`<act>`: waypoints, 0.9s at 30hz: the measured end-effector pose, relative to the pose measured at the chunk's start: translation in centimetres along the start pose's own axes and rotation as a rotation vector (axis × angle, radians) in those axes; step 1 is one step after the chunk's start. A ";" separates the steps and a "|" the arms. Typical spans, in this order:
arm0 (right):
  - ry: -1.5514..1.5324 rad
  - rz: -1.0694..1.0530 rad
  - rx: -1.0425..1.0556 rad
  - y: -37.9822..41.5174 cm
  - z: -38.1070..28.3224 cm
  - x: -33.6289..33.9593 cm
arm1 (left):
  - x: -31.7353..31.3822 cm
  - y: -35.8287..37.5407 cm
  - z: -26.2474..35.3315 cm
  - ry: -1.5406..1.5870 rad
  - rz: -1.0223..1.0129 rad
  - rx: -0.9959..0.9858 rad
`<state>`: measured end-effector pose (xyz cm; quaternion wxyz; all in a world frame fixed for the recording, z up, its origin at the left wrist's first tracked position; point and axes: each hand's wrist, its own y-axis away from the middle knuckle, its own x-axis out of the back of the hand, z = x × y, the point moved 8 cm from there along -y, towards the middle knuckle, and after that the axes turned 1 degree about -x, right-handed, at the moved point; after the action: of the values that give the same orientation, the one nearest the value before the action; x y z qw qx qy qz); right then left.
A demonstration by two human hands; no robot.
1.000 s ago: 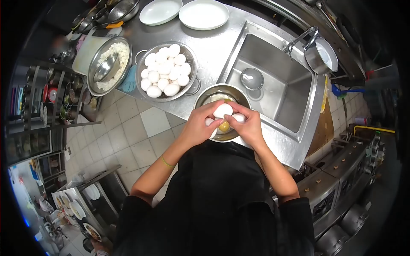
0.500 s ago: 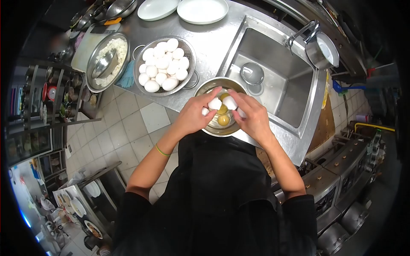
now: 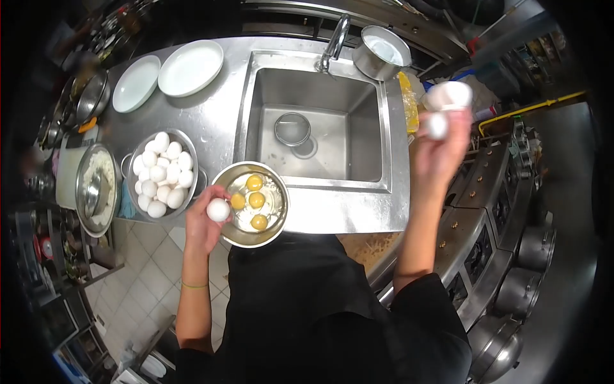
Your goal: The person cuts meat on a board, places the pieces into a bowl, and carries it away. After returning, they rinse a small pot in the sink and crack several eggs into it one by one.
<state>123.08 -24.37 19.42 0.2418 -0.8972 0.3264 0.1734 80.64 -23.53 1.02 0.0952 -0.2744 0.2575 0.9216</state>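
My left hand (image 3: pixel 203 224) is at the left rim of a steel bowl (image 3: pixel 286 217), its fingers curled around a white egg (image 3: pixel 218 210). Several whole yolks (image 3: pixel 256 200) lie in clear egg white inside that bowl. Out to the right, past the sink, my right hand (image 3: pixel 448 147) is raised and smeared by motion. It holds a small white egg (image 3: pixel 437 126) against the palm, and blurred white eggshell (image 3: pixel 449 96) shows at its fingertips. Left of the bowl, a steel colander (image 3: pixel 193 144) is heaped with white eggs (image 3: pixel 160 173).
A sink (image 3: pixel 313 160) with a faucet (image 3: pixel 332 48) is set into the steel counter (image 3: pixel 345 214). White plates (image 3: pixel 190 68) and a basin of white crumbly food (image 3: pixel 102 189) stand left. A pot (image 3: pixel 382 54) sits behind the sink; a stove (image 3: pixel 473 221) is at right.
Both hands were together over the bowl with cracked egg; now they are apart. The right hand swung far right with shell, and the left moved to the bowl's left rim. The view turned right.
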 end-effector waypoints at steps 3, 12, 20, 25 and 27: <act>0.356 0.272 0.445 -7.1 -5.2 5.6 | -1.2 0.5 -0.2 0.120 -0.097 0.038; 0.643 -0.491 -0.417 3.0 11.2 0.7 | -3.1 2.2 1.2 -0.089 -0.115 -0.228; 0.391 -0.990 -0.878 23.1 16.0 -14.0 | -5.9 3.5 3.5 -0.486 -0.071 -0.561; 0.376 -0.996 -0.760 23.3 15.4 -15.2 | -5.0 4.6 4.2 -0.673 0.058 -0.595; 0.447 -1.026 -0.698 23.2 15.5 -15.2 | -4.3 4.8 3.9 -0.757 0.066 -0.518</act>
<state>94.17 -23.82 6.38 -0.0852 -0.9790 -0.1757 -0.0587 80.92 -25.69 8.22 0.0815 0.0751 -0.0258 0.9935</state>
